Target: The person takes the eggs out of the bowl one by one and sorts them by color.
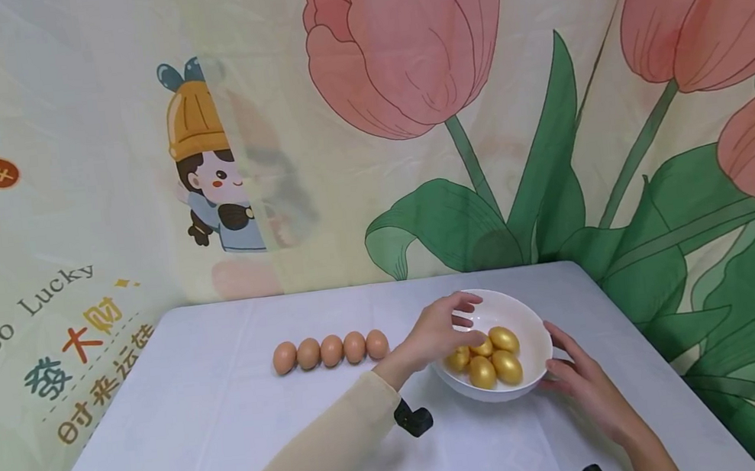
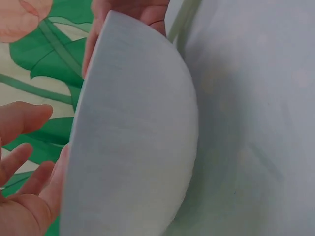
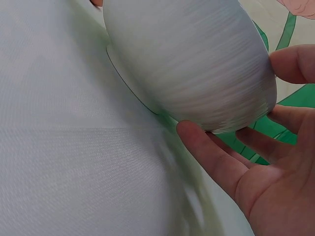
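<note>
A white bowl (image 1: 535,357) holds several shiny gold eggs (image 1: 506,367) and stands on the white-covered table. My left hand (image 1: 444,327) reaches over its left rim with loosely bent fingers. The left wrist view shows these fingers (image 2: 22,117) spread apart, nothing between them; whether the thumb touches a gold egg cannot be told. On the bowl's right side, my right hand (image 1: 581,371) holds the outer wall. In the right wrist view its thumb (image 3: 211,152) lies low against the wall, while the other fingers go round toward the rim.
Left of the bowl, several brown eggs (image 1: 331,351) stand in a row on the table (image 1: 185,440). Behind the table hangs a printed cloth with large tulips (image 1: 413,47). Black wrist-camera mounts (image 1: 414,419) sit at both wrists.
</note>
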Tool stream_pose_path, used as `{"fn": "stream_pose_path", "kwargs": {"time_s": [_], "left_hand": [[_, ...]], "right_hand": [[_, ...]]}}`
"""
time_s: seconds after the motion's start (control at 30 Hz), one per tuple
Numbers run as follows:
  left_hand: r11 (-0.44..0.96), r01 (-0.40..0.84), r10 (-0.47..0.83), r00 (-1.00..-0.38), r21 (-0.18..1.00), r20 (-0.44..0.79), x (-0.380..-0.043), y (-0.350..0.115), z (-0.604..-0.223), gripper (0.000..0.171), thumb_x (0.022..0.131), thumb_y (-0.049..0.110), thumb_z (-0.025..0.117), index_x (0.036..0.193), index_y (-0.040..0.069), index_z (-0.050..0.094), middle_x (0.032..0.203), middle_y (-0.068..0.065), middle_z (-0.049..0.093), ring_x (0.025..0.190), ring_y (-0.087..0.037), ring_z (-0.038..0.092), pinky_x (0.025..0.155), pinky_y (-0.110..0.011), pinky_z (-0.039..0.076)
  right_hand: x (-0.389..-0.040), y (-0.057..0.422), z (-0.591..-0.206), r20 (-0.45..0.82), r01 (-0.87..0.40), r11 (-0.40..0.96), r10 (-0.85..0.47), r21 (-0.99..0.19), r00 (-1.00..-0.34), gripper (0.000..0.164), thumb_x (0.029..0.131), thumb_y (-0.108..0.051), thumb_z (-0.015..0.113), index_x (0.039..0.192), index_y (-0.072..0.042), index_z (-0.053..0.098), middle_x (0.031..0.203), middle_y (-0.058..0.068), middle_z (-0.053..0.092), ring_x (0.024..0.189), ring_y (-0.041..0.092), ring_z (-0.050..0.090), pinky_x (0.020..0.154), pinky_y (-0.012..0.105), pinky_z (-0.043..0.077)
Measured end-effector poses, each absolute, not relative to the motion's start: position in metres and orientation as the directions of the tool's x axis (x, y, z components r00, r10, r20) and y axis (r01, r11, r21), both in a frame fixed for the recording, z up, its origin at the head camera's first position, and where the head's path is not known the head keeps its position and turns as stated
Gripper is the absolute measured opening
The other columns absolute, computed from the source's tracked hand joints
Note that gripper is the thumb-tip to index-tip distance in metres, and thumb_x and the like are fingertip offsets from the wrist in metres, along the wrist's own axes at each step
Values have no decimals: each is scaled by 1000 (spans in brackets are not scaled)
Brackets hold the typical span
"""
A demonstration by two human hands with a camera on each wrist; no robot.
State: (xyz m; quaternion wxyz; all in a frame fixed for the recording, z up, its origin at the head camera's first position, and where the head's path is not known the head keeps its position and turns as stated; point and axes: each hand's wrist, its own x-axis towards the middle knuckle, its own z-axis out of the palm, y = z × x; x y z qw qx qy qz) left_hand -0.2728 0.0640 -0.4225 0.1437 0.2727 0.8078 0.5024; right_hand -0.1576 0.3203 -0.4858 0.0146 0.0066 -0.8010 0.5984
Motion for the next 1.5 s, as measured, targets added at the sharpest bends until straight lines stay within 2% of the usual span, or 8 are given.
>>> {"fn": "stream_pose_path", "kwargs": {"time_s": [0.1,0.3,0.47,0.83,1.07,1.17,1.33,1.5], "left_hand": [[363,260,573,-820,895,6,-272,76,-428,60,91,13,85,146,19,62,142,-8,63,116,-16,68,98,-30,58],[362,219,563,-826,906,-25,-270,91,-435,58,90,8,85,142,17,64,139,-9,64,114,-21,70,93,-27,59],[402,214,559,-827,890,-54,-268,99,-437,55,91,10,85,141,19,64,138,-7,65,107,-14,69,90,-26,61],[513,333,557,-830,791,-12,-270,117,-443,54,89,9,86,138,19,66,131,-4,66,103,-11,66,89,-19,56],[552,321,523,-852,770,-20,-271,121,-446,49,92,12,83,138,18,66,130,-4,66,108,-14,64,91,-21,55],[548,330,521,-854,769,-5,-273,124,-448,47,91,15,84,135,17,67,127,-3,68,107,-13,63,93,-22,54],[550,354,540,-842,757,2,-274,130,-453,43,91,23,86,130,21,70,122,2,69,102,-8,61,94,-23,52],[552,355,553,-833,754,-13,-273,133,-457,40,90,24,87,127,22,71,119,5,69,101,-6,58,94,-22,51]], "right_hand": [[-158,320,-486,28,-25,283,8,-959,-1000,69,114,-31,51,171,-15,16,168,25,23,139,52,48,95,39,62],[-157,320,-486,42,-39,292,3,-956,-999,68,114,-30,51,171,-15,18,168,25,24,137,47,51,94,39,62],[-157,321,-485,44,-43,289,-2,-956,-999,68,114,-30,51,171,-15,18,168,25,24,135,41,53,94,39,62],[-158,320,-485,41,-40,291,-2,-956,-999,68,114,-31,51,171,-15,17,168,26,23,137,48,51,94,39,62],[-157,321,-486,52,-51,291,-3,-955,-999,68,114,-30,51,171,-15,18,167,26,24,137,49,51,94,39,62],[-157,322,-486,56,-56,291,-6,-955,-998,68,114,-30,51,171,-15,18,167,26,24,135,44,53,94,38,63],[-157,324,-488,68,-69,294,-14,-953,-998,67,114,-29,51,171,-15,18,167,25,25,128,26,60,92,35,63],[-157,324,-488,62,-66,293,-21,-954,-998,67,114,-30,50,171,-16,18,167,25,25,131,32,58,93,35,62]]}}
